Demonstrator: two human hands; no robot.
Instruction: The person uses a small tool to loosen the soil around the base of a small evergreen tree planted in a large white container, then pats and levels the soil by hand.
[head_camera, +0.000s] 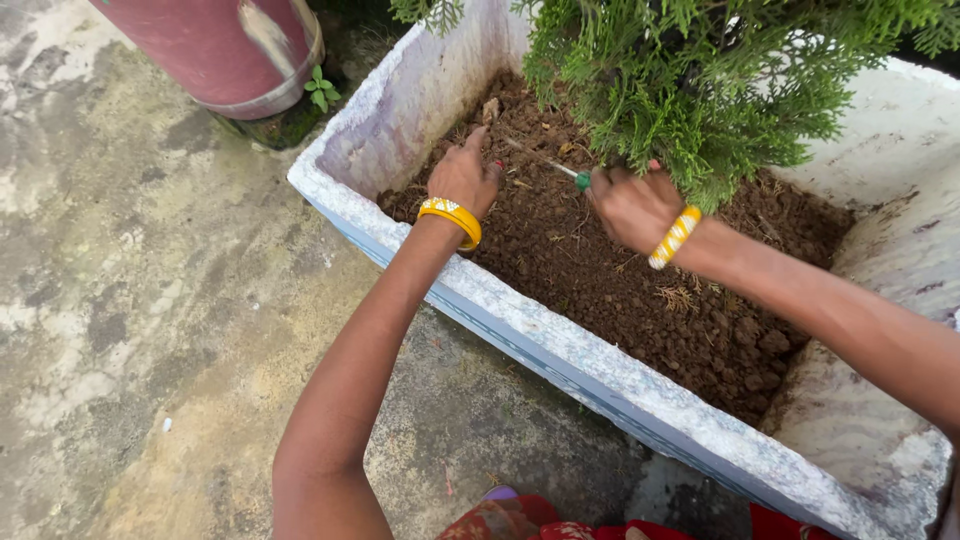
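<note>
Outdoors, in flat daylight, a stained concrete floor (130, 300) fills the left and lower part of the frame, blotched grey, tan and greenish. At the upper left stands 1 dark red cylinder (225, 50) with a pale rim, a small green weed (320, 92) beside its base.

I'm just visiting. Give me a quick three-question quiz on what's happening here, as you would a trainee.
1. True or false: both hands are over the soil inside the planter.
2. Which hand grips the green-handled tool? A) left B) right C) neither
3. Fill in: each wrist wears a yellow ____.

Key
1. True. The left hand and right hand are both on the soil, beside the shrub.
2. B. The right hand is closed round the handle; the left only touches the soil.
3. Bangle: left bangle, right bangle.
</note>
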